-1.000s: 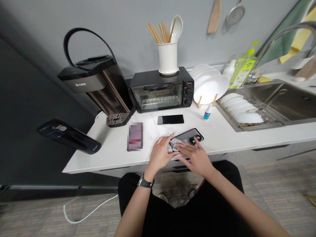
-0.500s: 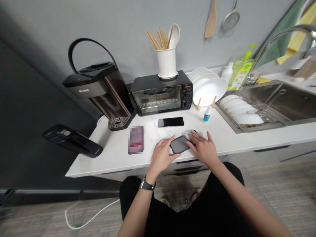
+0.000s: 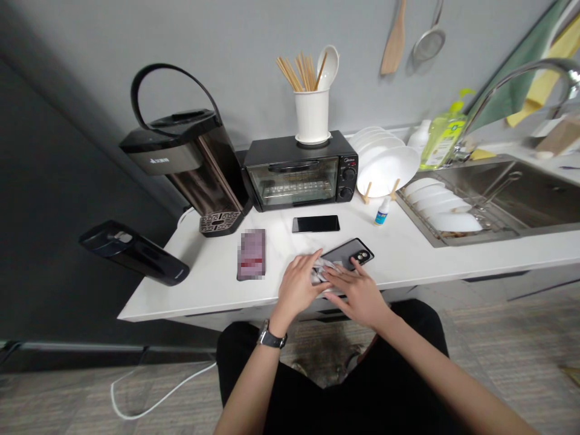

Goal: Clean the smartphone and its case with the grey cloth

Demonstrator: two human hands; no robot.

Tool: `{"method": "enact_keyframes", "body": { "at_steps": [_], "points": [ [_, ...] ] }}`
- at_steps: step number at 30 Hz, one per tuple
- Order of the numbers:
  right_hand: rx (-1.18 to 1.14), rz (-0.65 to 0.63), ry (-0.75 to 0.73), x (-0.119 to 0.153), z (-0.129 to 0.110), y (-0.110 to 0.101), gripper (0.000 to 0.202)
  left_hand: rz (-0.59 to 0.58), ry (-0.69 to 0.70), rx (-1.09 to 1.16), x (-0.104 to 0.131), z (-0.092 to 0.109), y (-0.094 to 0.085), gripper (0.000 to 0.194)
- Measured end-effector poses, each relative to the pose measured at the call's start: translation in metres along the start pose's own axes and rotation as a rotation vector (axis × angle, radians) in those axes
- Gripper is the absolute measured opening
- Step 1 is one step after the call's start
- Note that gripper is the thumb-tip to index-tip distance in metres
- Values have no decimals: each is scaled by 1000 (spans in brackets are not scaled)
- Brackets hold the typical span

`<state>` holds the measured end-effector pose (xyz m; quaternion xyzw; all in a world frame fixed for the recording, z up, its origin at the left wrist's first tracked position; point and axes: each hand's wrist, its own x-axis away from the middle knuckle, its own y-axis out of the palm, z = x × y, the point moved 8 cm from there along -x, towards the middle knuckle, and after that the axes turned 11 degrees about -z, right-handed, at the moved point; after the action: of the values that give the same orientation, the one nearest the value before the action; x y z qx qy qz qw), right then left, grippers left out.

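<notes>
A grey phone case (image 3: 345, 249) with a black rim lies at a slant near the counter's front edge, round camera rings at its right end. Whether a phone sits inside it I cannot tell. My left hand (image 3: 298, 282) grips its left end between thumb and fingers. Under the fingers of my right hand (image 3: 357, 296), a crumpled white wipe (image 3: 318, 266) is pressed on the case's left part. Behind the case lies a black phone (image 3: 316, 223), screen up. A small white bottle with a blue label (image 3: 382, 212) stands to the right.
A purple pixelated packet (image 3: 252, 254) and a dark thermos (image 3: 136, 252) lie to the left. At the back stand a water dispenser (image 3: 199, 157), a toaster oven (image 3: 294, 175) and white plates (image 3: 389, 169). The sink (image 3: 521, 223) with a dish rack is on the right.
My right hand has slid left along the phone case with the wipe, from the right end to the left, uncovering the camera rings. My left hand stays at the left end.
</notes>
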<state>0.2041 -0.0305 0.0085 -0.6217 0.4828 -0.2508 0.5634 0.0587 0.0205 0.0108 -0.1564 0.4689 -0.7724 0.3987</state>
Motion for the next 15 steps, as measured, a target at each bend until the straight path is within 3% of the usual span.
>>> {"method": "enact_keyframes", "body": {
  "at_steps": [4, 5, 9, 13, 15],
  "points": [
    [61, 141, 224, 2, 18, -11, 41, 9, -4, 0, 1, 0, -1, 86],
    [71, 146, 216, 2, 17, -10, 43, 9, -6, 0, 1, 0, -1, 86],
    [6, 14, -45, -1, 2, 4, 42, -5, -6, 0, 1, 1, -1, 83],
    [72, 135, 212, 1, 28, -10, 38, -1, -8, 11, 0, 1, -2, 79],
    [96, 144, 212, 0, 23, -11, 41, -2, -12, 17, 0, 0, -2, 78]
  ]
}}
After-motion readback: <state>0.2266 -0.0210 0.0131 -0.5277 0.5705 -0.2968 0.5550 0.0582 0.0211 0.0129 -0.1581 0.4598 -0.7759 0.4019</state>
